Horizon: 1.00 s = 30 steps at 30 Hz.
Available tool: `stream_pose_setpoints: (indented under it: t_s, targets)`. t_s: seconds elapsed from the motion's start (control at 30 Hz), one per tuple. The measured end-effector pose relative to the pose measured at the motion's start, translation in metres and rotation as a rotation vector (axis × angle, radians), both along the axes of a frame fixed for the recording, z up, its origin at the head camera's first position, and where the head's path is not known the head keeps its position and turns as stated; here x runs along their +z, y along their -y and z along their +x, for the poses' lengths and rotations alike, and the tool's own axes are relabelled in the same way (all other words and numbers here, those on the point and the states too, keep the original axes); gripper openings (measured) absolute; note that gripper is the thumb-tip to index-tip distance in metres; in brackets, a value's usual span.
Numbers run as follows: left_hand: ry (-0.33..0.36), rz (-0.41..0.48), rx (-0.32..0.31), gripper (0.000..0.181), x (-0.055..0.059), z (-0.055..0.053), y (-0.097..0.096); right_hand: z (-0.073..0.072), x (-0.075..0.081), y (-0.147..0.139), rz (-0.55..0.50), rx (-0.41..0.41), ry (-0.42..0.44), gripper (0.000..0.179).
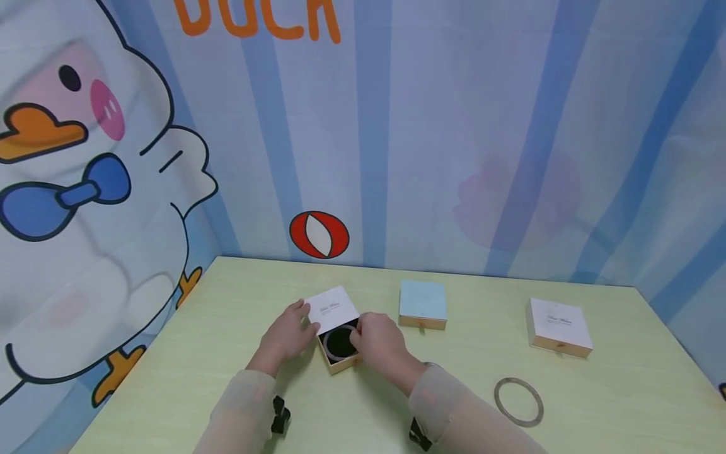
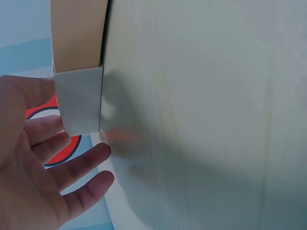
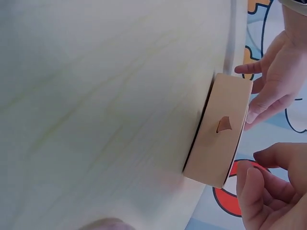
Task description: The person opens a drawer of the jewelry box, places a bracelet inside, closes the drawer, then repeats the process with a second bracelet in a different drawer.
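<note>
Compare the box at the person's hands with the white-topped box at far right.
The handled box is partly open, showing a ring; the far-right box is closed. The left hand holds the handled box; nothing touches the far-right box except the table. Both have white, lettered tops.

In the head view your right hand (image 1: pixel 381 342) covers the right side of the ring (image 1: pixel 326 344) in the open box (image 1: pixel 340 366), so you cannot tell whether you are gripping it. The fine print on the white lid (image 1: pixel 334 310) and on the white box (image 1: pixel 561 323) near the right edge of the surface (image 1: pixel 340 416) is too small to read. The surface's near edge and both your sleeves (image 1: pixel 244 403) run off the bottom. The left wrist view crops the open box above and your left hand (image 2: pixel 29 167) at its left; a reddish blur (image 2: pixel 120 135) there is unclear. Your right wrist view's bottom edge cuts a grey curved thing (image 3: pixel 108 224) beyond identifying.
</note>
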<state>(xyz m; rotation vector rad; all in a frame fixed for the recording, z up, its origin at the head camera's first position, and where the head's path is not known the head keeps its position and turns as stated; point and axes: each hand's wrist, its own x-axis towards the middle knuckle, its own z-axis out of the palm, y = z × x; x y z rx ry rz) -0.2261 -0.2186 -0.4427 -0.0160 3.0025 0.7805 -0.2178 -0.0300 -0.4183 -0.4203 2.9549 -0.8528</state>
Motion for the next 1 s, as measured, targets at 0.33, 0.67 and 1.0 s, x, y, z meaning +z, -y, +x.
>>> stream_pose_setpoints:
  t_s: [0.33,0.67,1.0]
  targets:
    - [0.005,0.000,0.003,0.058,0.000,0.000,0.001,0.007,-0.010,-0.013,-0.318,0.000,0.165,0.021]
    - [0.011,0.002,0.004,0.058,-0.001,0.001,0.002,0.019,-0.024,-0.019,-0.450,-0.039,0.349,0.026]
    - [0.013,0.001,0.005,0.058,-0.002,0.001,0.001,0.023,-0.036,-0.019,-0.578,-0.050,0.434,0.027]
